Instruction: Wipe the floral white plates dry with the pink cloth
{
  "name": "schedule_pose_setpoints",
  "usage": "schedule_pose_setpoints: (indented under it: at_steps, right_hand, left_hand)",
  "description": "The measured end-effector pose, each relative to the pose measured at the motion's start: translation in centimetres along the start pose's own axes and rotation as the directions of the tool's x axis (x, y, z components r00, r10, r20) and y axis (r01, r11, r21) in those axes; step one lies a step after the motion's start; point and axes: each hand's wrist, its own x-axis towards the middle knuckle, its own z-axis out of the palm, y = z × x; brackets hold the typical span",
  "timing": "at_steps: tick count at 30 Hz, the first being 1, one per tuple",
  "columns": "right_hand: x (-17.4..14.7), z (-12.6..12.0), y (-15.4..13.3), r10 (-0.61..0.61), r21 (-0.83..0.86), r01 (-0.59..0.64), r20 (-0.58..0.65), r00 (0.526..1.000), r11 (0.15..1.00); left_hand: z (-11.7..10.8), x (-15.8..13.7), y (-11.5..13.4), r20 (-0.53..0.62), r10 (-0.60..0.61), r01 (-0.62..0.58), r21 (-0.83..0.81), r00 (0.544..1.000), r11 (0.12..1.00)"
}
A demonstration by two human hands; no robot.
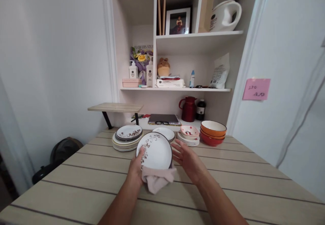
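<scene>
- Plate (pixel 157 152): between left hand (pixel 137 164) and right hand (pixel 188 160), above tabletop (pixel 96 187); cloth (pixel 157 180) at its lower edge.
- Left hand: gripping left rim, thumb on face.
- Right hand: open, beside right rim; contact unclear.

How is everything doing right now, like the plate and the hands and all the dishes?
Held plate, tilted up
Cloth, bunched at its lower edge
Left hand, fingers gripping the plate
Right hand, open
Plates at left, stacked
Pink dish, upright on small plates
Orange and red bowls, nested, upright
Red jug, standing upright
Pink note, stuck up on the wall
</scene>
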Motion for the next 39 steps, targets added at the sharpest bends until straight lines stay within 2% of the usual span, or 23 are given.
schedule_pose_setpoints:
  at_steps: [3, 4, 6, 9, 11, 13, 16, 17, 20, 23, 26, 28, 30, 32, 34, 35, 39]
  right_hand:
    - [-0.9, 1.2, 1.0, 0.104, -0.063, -0.1, 0.071, 0.992, 0.993]
    - [-1.1, 1.6, 1.4, 0.164, -0.086, -0.161, 0.033, 0.986, 0.983]
    - [-1.2, 2.0, 2.0, 0.198, -0.091, -0.202, -0.048, 0.979, 0.975]
    - [-0.8, 2.0, 2.5, 0.146, -0.025, -0.151, -0.148, 0.978, 0.988]
    - [-0.3, 1.7, 2.3, 0.135, 0.047, -0.128, -0.196, 0.971, 0.991]
    - [0.3, 1.0, 1.8, 0.121, 0.135, -0.091, -0.238, 0.964, 0.987]
    - [1.2, -0.6, 0.3, 0.034, 0.266, 0.062, -0.34, 0.94, 0.962]
    - [1.5, -1.3, -0.2, -0.009, 0.294, 0.125, -0.367, 0.93, 0.947]
    - [2.1, -3.2, -1.3, -0.063, 0.334, 0.234, -0.453, 0.889, 0.913]
    - [2.4, -4.2, -1.4, -0.049, 0.357, 0.271, -0.523, 0.851, 0.894]
    - [2.6, -4.1, -1.0, -0.047, 0.402, 0.274, -0.491, 0.87, 0.873]
    - [2.5, -3.7, -0.7, -0.064, 0.418, 0.272, -0.449, 0.891, 0.867]
    - [2.4, -3.2, -0.5, -0.096, 0.41, 0.271, -0.4, 0.912, 0.871]
    - [2.2, -2.7, -0.4, -0.107, 0.383, 0.248, -0.354, 0.929, 0.89]
    - [1.9, -2.2, -0.3, -0.086, 0.344, 0.203, -0.327, 0.941, 0.917]
    - [1.7, -2.1, -0.3, -0.072, 0.326, 0.183, -0.325, 0.943, 0.927]
    - [1.3, -1.6, -0.2, -0.082, 0.269, 0.198, -0.39, 0.917, 0.942]
  left_hand:
    - [0.7, -0.8, -0.8, 0.045, 0.038, -0.042, 0.096, 0.998, 0.994]
    - [1.0, -1.1, -1.0, 0.063, 0.045, -0.052, 0.123, 0.997, 0.991]
    - [1.3, -1.6, -1.1, 0.089, 0.056, -0.07, 0.166, 0.994, 0.984]
    - [1.7, -2.0, -0.8, 0.138, 0.08, -0.106, 0.188, 0.987, 0.976]
    - [1.8, -2.0, -0.2, 0.205, 0.134, -0.169, 0.164, 0.97, 0.972]
    - [1.7, -1.8, 0.4, 0.22, 0.196, -0.234, 0.16, 0.955, 0.959]
    - [1.1, -1.6, 1.2, 0.175, 0.218, -0.264, 0.304, 0.96, 0.915]
    - [0.9, -1.6, 1.3, 0.196, 0.21, -0.272, 0.378, 0.958, 0.885]
    - [0.8, -2.3, 1.2, 0.371, 0.162, -0.367, 0.592, 0.914, 0.718]
    - [1.3, -3.4, 0.1, 0.548, 0.033, -0.509, 0.752, 0.836, 0.418]
    - [1.8, -4.3, -1.3, 0.586, -0.105, -0.582, 0.81, 0.803, 0.074]
    - [2.0, -4.5, -2.1, 0.611, -0.102, -0.614, 0.789, 0.785, -0.006]
    - [2.2, -4.3, -2.5, 0.674, -0.008, -0.673, 0.738, 0.739, 0.053]
    - [2.4, -3.9, -2.5, 0.667, 0.194, -0.694, 0.686, 0.719, 0.216]
    - [2.5, -3.4, -2.1, 0.514, 0.412, -0.655, 0.65, 0.752, 0.385]
    - [2.5, -3.1, -1.7, 0.415, 0.494, -0.63, 0.646, 0.764, 0.431]
    - [1.7, -1.9, -0.1, 0.16, 0.671, -0.608, 0.608, 0.724, 0.51]
